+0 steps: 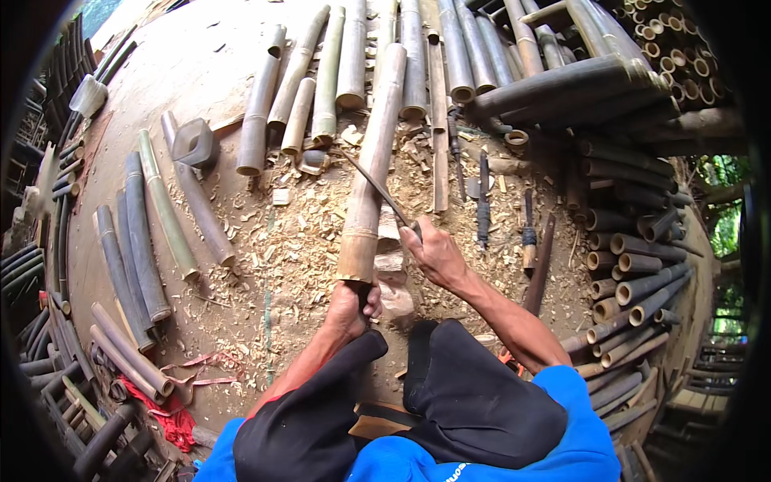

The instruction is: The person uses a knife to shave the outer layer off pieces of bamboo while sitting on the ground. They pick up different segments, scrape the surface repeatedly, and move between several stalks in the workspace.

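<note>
A long brown bamboo tube (384,112) points away from me, its near end just in front of my knees. My left hand (349,312) is closed at that near end, with the fingers partly hidden by the rim. In my right hand (440,255), the fist is wrapped round the handle of a long narrow knife (379,189). Its dark blade slants across the tube toward the far left. Its handle is mostly covered by my fingers. Beneath the tube lies a pale, rough wooden block (395,296).
Wood chips (301,233) litter the ground. Bamboo tubes (144,241) lie at left, with more in a row ahead. Dark-handled tools (483,213) lie at right, before stacked bamboo (642,265). A clear plastic container (193,143) and red cloth (173,418) are left.
</note>
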